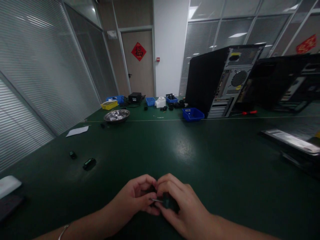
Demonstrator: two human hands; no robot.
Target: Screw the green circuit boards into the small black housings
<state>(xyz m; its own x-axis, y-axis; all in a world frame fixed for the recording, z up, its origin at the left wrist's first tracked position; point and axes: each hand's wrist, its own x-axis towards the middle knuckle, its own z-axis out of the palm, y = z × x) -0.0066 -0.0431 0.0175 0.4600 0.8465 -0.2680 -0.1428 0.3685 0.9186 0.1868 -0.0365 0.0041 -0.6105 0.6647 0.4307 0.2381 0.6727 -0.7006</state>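
Note:
Close to the table's near side, my left hand [132, 196] and my right hand [183, 205] meet at the fingertips. Between them is a small thin metal piece [157, 200], lying against a dark part [167, 202] that my fingers mostly cover. The left thumb and fingers pinch the metal piece's left end. My right fingers curl round the dark part, whose kind I cannot make out. Further left on the green table [140, 146] lie a small black-and-green block [89, 163] and a smaller dark block [72, 154].
At the back stand a steel bowl [117, 115], a blue bin [192, 114], a yellow tray [109, 105] and a white plastic housing [160, 102]. A black computer tower [210, 80] rises at right. A flat device [293, 141] lies nearer. White paper [77, 131] is at left.

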